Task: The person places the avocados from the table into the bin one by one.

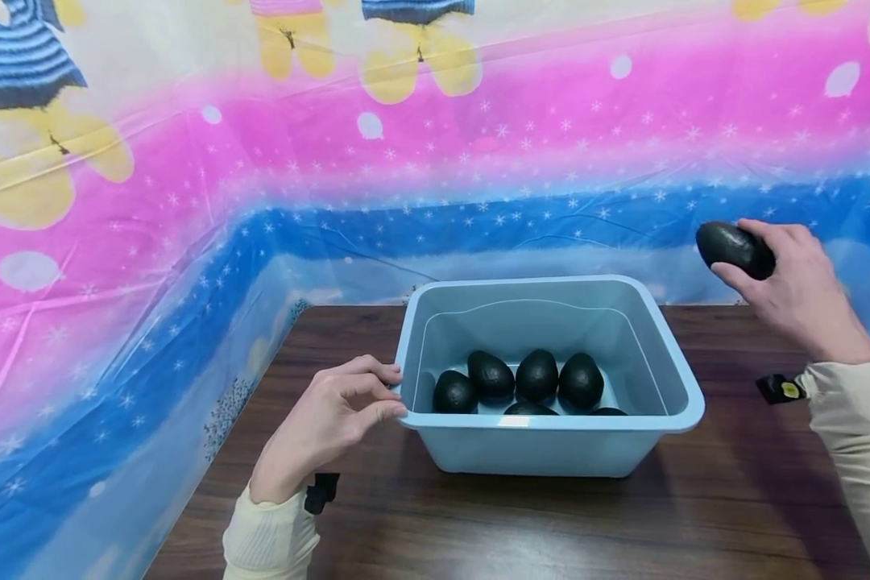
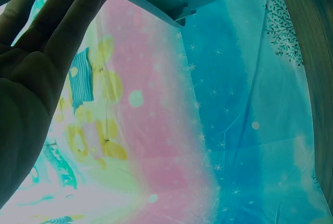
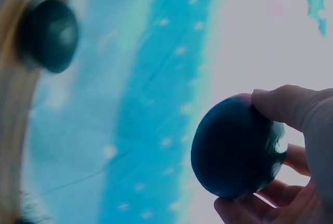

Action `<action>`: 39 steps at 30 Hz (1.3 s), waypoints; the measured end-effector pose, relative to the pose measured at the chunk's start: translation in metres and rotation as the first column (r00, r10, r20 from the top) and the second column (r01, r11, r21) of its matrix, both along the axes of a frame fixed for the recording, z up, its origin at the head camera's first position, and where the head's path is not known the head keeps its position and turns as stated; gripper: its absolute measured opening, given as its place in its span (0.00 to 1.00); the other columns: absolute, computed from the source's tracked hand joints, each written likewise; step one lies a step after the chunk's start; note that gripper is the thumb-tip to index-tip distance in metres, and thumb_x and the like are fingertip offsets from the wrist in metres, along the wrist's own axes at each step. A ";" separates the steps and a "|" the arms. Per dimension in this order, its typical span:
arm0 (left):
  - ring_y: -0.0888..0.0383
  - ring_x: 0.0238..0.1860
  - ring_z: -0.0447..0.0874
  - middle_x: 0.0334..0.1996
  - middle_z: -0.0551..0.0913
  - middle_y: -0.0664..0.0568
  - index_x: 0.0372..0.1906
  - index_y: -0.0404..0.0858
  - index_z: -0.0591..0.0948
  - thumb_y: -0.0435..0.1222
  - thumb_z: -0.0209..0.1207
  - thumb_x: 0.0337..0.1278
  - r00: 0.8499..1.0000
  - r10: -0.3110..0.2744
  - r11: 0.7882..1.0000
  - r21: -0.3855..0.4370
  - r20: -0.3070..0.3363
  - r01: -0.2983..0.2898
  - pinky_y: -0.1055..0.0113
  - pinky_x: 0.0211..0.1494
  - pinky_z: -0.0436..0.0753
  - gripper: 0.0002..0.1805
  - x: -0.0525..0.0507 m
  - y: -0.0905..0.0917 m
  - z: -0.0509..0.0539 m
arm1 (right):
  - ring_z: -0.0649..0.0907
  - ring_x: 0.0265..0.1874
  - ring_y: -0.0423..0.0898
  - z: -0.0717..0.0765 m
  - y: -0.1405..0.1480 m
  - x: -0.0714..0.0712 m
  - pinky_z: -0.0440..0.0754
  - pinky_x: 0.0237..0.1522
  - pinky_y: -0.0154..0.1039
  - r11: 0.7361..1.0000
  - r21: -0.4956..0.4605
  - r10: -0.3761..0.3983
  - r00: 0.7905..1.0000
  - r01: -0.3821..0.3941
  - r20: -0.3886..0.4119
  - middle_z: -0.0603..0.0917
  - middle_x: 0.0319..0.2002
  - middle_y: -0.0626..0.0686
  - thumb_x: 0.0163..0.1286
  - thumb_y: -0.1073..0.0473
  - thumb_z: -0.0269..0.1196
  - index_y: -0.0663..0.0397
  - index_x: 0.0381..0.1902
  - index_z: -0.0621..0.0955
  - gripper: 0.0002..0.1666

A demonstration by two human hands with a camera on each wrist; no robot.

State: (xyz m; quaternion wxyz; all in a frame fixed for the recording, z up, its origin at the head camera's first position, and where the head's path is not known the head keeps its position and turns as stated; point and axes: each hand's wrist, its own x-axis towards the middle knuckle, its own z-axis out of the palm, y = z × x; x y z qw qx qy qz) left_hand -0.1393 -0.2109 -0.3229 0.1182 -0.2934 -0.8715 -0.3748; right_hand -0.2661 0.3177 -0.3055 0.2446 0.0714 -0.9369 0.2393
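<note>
A dark avocado (image 1: 735, 250) is held in my right hand (image 1: 805, 290), raised above the table to the right of a light blue plastic bin (image 1: 536, 447). The right wrist view shows that avocado (image 3: 237, 148) between thumb and fingers. My left hand (image 1: 333, 407) pinches the bin's rim at its near left corner; the left wrist view shows the fingers (image 2: 75, 24) against the bin's edge. Several dark avocados (image 1: 536, 376) lie on the bin's floor, some partly hidden by its front wall.
The bin stands on a dark wood-grain table (image 1: 522, 532). One more avocado (image 3: 54, 36) lies on the table in the right wrist view. A patterned pink and blue sheet (image 1: 435, 177) hangs along the back and left sides of the table.
</note>
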 end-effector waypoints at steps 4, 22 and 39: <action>0.62 0.52 0.81 0.44 0.84 0.56 0.29 0.51 0.87 0.35 0.72 0.50 1.000 -0.005 1.000 0.004 -0.002 0.006 0.66 0.42 0.84 0.06 0.000 0.001 0.000 | 0.64 0.55 0.70 0.015 -0.016 0.015 0.67 0.44 0.68 0.998 0.004 0.059 0.995 -0.059 -0.076 0.64 0.62 0.74 0.69 0.51 0.64 0.59 0.73 0.63 0.41; 0.62 0.51 0.81 0.44 0.84 0.57 0.30 0.52 0.87 0.37 0.71 0.51 1.000 0.008 1.000 -0.021 -0.023 -0.008 0.67 0.41 0.84 0.05 0.000 0.001 0.001 | 0.71 0.55 0.62 0.045 -0.068 0.058 0.75 0.41 0.62 0.960 0.107 0.276 0.939 -0.259 -0.206 0.71 0.60 0.65 0.58 0.61 0.73 0.53 0.70 0.69 0.43; 0.62 0.51 0.82 0.43 0.84 0.56 0.30 0.52 0.87 0.35 0.72 0.50 1.000 -0.004 1.000 -0.004 -0.029 0.004 0.67 0.42 0.84 0.07 -0.002 0.002 -0.001 | 0.73 0.47 0.42 0.041 -0.107 0.079 0.74 0.31 0.30 0.860 0.216 0.493 0.863 -0.463 -0.110 0.74 0.61 0.51 0.59 0.56 0.73 0.45 0.70 0.69 0.43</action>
